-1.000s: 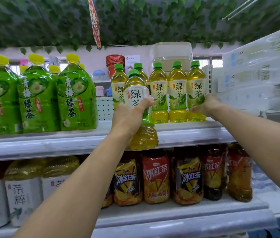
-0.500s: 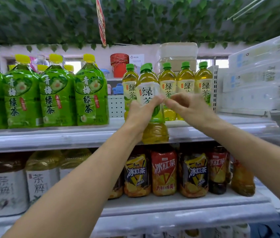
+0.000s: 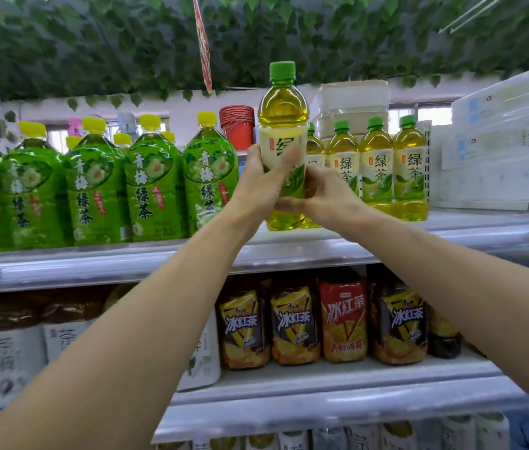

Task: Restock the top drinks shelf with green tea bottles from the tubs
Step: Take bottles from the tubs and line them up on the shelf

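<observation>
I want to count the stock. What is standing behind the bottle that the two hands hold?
Behind the held bottle, gripped by the left hand and right hand, part of one green tea bottle shows on the top shelf. Whether more stand behind it is covered.

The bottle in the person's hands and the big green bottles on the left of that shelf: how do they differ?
The held bottle is slim, clear yellow, green-capped, gripped by both the left hand and right hand. The big green bottles are wider, green-wrapped, yellow-capped, standing untouched. All are upright.
</observation>
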